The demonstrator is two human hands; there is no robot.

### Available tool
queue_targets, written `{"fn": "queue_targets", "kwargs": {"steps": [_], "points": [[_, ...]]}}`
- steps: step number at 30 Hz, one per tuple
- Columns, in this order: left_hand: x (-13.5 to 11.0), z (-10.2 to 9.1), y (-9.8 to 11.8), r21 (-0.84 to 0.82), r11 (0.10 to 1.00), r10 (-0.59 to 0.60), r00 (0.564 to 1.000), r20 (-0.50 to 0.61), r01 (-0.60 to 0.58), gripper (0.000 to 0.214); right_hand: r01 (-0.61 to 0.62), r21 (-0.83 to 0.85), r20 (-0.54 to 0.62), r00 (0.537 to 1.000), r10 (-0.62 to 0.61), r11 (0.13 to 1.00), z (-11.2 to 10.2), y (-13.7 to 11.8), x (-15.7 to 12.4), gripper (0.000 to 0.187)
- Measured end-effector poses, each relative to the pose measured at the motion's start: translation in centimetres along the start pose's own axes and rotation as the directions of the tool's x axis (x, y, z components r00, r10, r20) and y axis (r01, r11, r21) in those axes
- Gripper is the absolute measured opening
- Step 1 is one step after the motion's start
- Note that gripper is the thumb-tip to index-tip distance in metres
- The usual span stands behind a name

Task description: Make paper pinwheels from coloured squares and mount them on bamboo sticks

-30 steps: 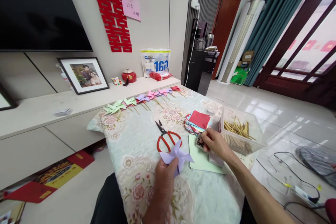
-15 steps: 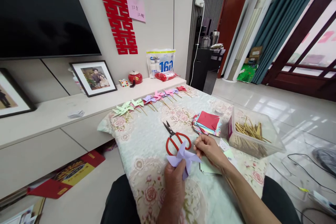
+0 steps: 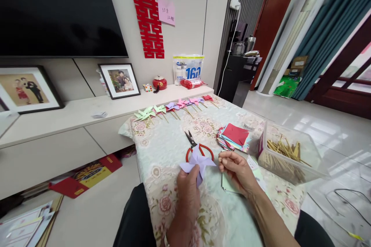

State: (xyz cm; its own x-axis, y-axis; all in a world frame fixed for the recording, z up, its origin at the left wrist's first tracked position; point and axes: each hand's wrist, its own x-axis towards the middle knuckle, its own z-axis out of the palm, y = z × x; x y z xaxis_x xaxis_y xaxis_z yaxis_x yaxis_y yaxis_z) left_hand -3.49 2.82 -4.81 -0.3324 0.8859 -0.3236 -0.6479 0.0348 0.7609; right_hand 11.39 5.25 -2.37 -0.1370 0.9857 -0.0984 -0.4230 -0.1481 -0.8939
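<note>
A lilac paper pinwheel [image 3: 198, 162] is pinched between the thumb and fingers of my left hand [image 3: 188, 185]. It overlaps the handles of the red-handled scissors [image 3: 191, 142], which lie on the flowered tablecloth with their blades pointing away. My right hand [image 3: 236, 170] hovers just right of the pinwheel, thumb and fingertips pressed together; whatever they may hold is too small to make out. Under that hand lies a stack of pale green paper [image 3: 228, 185]. Beyond it sits a pile of coloured paper squares [image 3: 234, 135], a red one on top.
Finished pinwheels on sticks [image 3: 174, 108] line the table's far edge. A clear plastic box [image 3: 314, 162] of thin sticks [image 3: 285, 150] stands at the right, near a roll of tape [image 3: 249, 124]. Behind is a white cabinet [image 3: 78, 115] with framed photos and a red pot [image 3: 159, 83].
My view has turned slightly left. My right hand has moved a little away from the pinwheel, so the gap between them is wider. The left hand still holds the pinwheel.
</note>
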Motion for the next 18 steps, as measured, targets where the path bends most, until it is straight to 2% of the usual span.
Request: {"fn": "queue_targets", "kwargs": {"steps": [6, 8, 13, 18], "points": [[2.3, 2.7, -0.7, 0.088, 0.989, 0.123, 0.992, -0.001, -0.122, 0.028, 0.061, 0.124, 0.096, 0.993, -0.073, 0.99, 0.0, 0.0, -0.5, 0.026], [2.5, 3.1, -1.2, 0.129, 0.981, 0.148, 0.989, -0.003, -0.147, 0.028, 0.058, 0.113, 0.13, 0.989, -0.073, 0.992, 0.2, 0.3, -0.5, 0.026], [2.5, 2.5, -2.0, 0.234, 0.958, 0.166, 0.986, 0.008, -0.163, 0.028, 0.159, -0.104, 0.14, 0.98, -0.144, 0.982, 0.4, 1.0, -0.1, 0.023], [2.3, 2.1, -1.8, 0.306, 0.936, 0.172, 0.985, 0.029, -0.173, 0.026, 0.265, -0.341, 0.101, 0.964, -0.245, 0.902, 0.7, 1.6, 0.2, 0.022]]}}
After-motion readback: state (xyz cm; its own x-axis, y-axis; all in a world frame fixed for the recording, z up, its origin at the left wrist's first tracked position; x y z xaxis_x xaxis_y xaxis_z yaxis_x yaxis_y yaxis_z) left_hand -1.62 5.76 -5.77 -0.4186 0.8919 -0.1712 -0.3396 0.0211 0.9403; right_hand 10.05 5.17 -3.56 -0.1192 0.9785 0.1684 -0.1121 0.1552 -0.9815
